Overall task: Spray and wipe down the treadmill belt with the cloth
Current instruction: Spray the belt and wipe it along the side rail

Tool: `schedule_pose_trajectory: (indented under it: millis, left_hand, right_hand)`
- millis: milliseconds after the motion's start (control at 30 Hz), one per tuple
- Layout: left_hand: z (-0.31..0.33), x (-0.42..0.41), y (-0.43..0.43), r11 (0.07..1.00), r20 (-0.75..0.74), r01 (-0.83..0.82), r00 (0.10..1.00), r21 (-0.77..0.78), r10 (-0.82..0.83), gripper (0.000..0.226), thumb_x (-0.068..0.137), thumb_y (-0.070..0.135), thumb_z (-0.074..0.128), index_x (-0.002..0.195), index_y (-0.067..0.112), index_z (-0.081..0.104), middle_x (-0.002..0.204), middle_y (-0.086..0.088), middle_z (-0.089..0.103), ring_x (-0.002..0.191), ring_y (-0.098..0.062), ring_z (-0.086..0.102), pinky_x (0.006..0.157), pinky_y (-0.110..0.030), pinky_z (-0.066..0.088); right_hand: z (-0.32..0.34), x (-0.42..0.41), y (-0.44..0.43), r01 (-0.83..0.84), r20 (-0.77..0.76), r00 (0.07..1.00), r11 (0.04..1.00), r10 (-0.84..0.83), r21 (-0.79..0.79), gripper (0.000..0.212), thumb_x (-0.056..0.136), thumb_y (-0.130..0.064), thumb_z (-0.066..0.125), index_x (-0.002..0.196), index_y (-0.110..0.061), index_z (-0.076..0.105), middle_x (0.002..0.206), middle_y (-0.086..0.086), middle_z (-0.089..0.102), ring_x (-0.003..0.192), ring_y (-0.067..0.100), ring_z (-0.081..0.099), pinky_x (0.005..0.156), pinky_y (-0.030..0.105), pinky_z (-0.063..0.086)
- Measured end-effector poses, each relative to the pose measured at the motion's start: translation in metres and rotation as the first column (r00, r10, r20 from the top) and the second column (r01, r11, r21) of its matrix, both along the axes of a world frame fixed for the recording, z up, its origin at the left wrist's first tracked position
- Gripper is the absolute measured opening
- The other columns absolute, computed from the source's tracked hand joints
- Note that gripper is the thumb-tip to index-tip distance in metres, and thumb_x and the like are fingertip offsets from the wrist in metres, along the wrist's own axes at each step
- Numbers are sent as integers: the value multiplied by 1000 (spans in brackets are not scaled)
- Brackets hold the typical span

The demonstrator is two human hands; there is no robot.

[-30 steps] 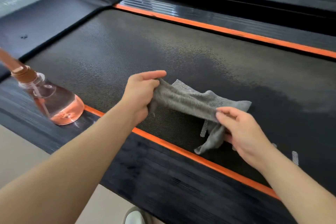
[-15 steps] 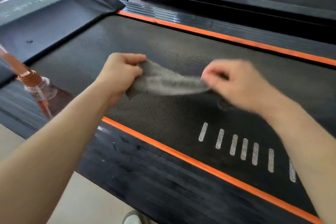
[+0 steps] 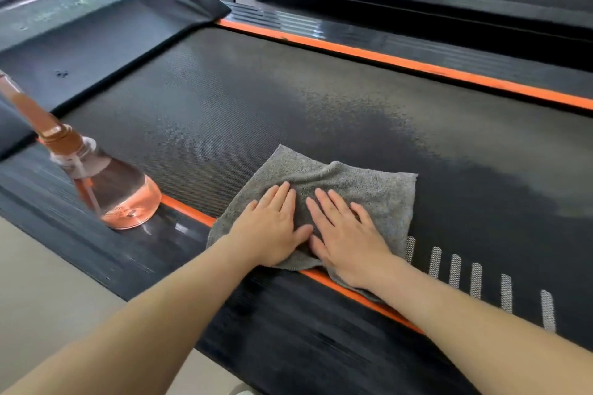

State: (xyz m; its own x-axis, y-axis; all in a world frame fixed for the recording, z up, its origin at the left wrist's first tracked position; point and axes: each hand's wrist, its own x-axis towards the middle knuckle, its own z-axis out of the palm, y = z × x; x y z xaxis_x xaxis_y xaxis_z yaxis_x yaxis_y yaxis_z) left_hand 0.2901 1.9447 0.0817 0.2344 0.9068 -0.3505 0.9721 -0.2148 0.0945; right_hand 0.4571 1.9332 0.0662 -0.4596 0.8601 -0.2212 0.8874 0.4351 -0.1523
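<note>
The cloth (image 3: 340,192), stretched in the air between pinching hands a moment ago, now lies spread on the belt (image 3: 244,99) at its near orange edge. The left hand (image 3: 272,228) and right hand (image 3: 346,234) press flat on it, fingers extended, gripping nothing. The spray bottle (image 3: 109,186) stands at 9 o'clock from the cloth.

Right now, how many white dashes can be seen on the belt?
6 white dashes, in a row along the near edge of the belt, right of the cloth. The cloth or right hand may hide others.
</note>
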Motion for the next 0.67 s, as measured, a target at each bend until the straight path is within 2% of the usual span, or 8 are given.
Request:
schedule_pose_trajectory:
  millis: [100,234,300,367,434,501,567,667]
  left_hand:
    - [-5,-24,15,995,-58,-97,993,24,98,76,102,54,26,158,10,-1,166,-4,-8,153,-20,-5,122,-44,9]
    - [-9,-60,36,969,-97,-247,964,24,248,76,103,51,26,157,6,-2,166,-8,-8,153,-24,-4,123,-46,9]
    - [-9,-57,39,962,-88,-273,958,1,272,75,103,50,26,157,5,-3,166,-9,-10,153,-25,-6,122,-51,8]
    - [-11,-38,35,980,-98,-193,976,43,196,74,102,51,19,157,7,-3,166,-8,-11,152,-24,-9,120,-54,6]
    - [-14,-5,25,997,-94,1,996,80,7,77,96,55,6,157,9,-3,166,-6,-10,152,-22,-10,119,-56,5]
    - [-20,43,12,982,17,159,987,106,-162,82,91,57,2,158,10,5,167,-6,-3,153,-21,-6,118,-58,2]
    - [-27,84,1,956,102,260,956,139,-275,90,82,59,-2,158,12,13,167,-3,4,153,-19,-1,118,-59,0]
    - [-27,84,8,970,99,193,973,149,-209,89,80,57,-5,158,18,14,166,3,6,153,-14,2,119,-56,0]
  right_hand:
    - [-7,-28,19,-30,-2,1000,998,30,49,95,73,-54,-18,160,-20,2,167,2,-6,153,19,-7,121,46,2]
    - [-13,-69,44,-76,-68,994,992,83,103,87,82,-51,-5,157,-19,23,166,1,15,153,18,12,120,49,12]
    - [-14,-68,44,-88,-63,994,991,94,98,86,83,-53,-3,158,-20,22,166,-2,14,153,17,11,120,49,10]
    - [-13,-46,34,-86,-60,994,991,93,106,86,84,-58,2,158,-20,22,166,-3,14,153,18,12,120,50,10]
    - [-12,-6,15,-31,-37,999,993,36,113,80,89,-61,16,154,-19,34,163,-1,27,150,21,25,118,48,18]
    - [-17,54,-10,3,58,998,986,-13,169,74,92,-62,27,148,-17,45,157,2,39,144,23,37,111,44,22]
    - [-16,102,-34,31,137,989,984,-56,177,73,98,-62,21,149,-15,43,157,4,38,144,24,36,110,44,22]
    - [-18,89,-24,110,138,982,983,-131,150,77,100,-59,17,143,-4,49,151,16,45,138,34,45,108,54,38]
